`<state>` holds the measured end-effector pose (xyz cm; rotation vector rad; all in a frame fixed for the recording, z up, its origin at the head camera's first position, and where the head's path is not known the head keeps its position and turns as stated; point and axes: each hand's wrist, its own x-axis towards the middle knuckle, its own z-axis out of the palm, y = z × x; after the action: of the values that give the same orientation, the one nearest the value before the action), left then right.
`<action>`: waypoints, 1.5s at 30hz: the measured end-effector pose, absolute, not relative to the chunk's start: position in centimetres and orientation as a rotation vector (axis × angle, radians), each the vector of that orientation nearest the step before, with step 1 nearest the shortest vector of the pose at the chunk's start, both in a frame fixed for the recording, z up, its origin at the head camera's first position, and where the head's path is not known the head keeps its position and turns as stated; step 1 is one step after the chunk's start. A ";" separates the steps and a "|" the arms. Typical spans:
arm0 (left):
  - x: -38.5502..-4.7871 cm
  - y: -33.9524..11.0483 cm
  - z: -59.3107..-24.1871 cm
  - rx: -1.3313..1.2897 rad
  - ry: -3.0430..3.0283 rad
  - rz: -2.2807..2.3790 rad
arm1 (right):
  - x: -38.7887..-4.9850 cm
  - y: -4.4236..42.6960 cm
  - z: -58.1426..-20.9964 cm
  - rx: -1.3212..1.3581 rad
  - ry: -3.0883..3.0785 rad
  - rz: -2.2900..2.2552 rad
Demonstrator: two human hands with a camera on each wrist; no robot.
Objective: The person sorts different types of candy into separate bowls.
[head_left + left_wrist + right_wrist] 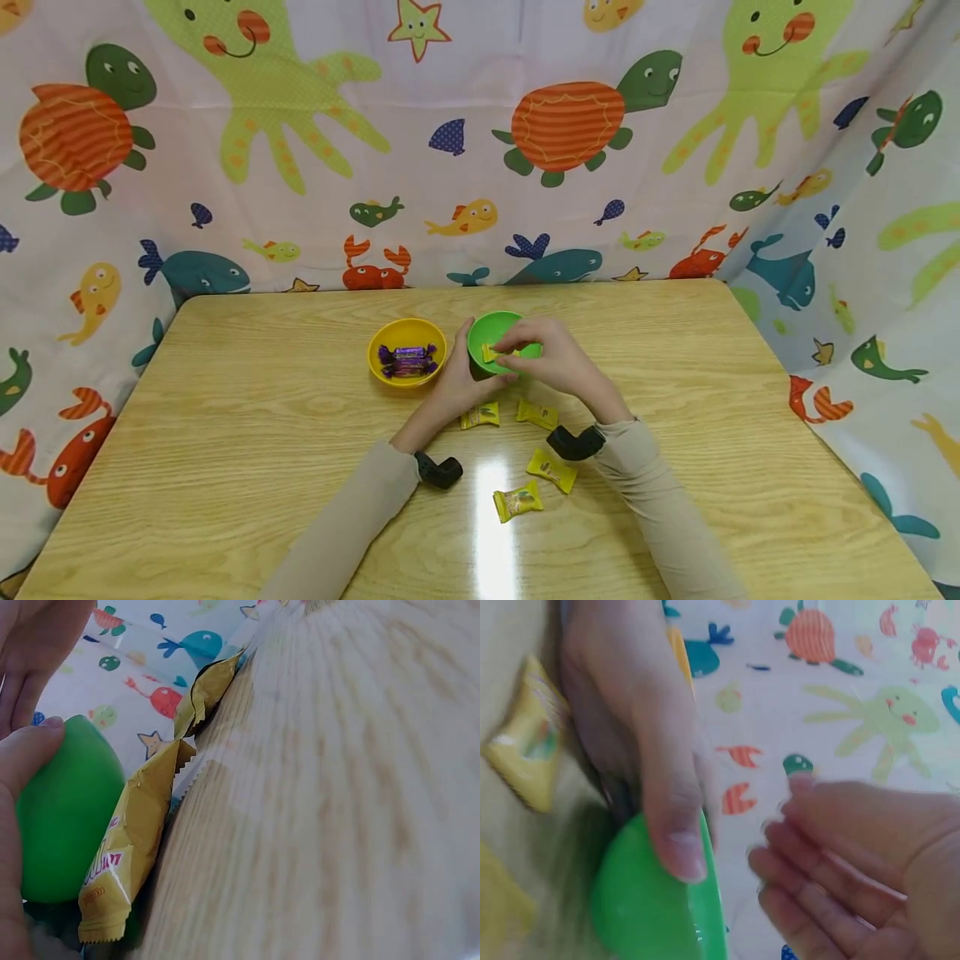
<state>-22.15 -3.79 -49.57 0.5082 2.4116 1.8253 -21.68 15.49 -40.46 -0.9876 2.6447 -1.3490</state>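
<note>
Left hand (459,375) gripped the green bowl (493,326) from its left side, fingers along the far left, thumb across the near side and up at the rim. Right hand (555,354) hovered over the same bowl from the right, fingers loosely bent and thumb a little apart from them; nothing visible between the tips in the right wrist view.

Yellow sweet (488,353) inside the green bowl, below the right fingertips and to the right of the left hand; partly hidden by the fingers, so whether they touched it, could not tell.

Nearest to the hands on the table (262,417): one yellow packet (480,415), just below the left thumb, and a second packet (537,413) to its right, between the left thumb and the right wrist. Farther toward the person, between the two forearms, a third packet (551,471) and a fourth packet (518,502), near each other but apart.

Yellow bowl (408,332) stood just left of the left hand, purple sweets (408,361) lying in it. Black wrist mounts on both wrists, left mount (440,472) and right mount (573,442), by the cuffs of pale sleeves (352,517). Beyond the table's far edge hung a curtain (300,225) printed with sea animals
</note>
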 end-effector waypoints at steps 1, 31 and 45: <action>-22.2 -3.8 -49.6 0.505 2.420 1.814 | -21.3 15.7 -40.5 -1.006 2.607 -1.381; -22.2 -3.6 -49.3 0.430 2.440 1.832 | -15.9 13.2 -45.3 -1.448 2.738 -0.813; -22.1 -3.6 -49.1 0.412 2.437 1.828 | -15.1 12.9 -44.9 -1.382 2.695 -0.838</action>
<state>-22.07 -3.60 -49.12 0.4117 2.4368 1.8277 -15.14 12.87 -44.87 -1.3815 2.6947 -0.8378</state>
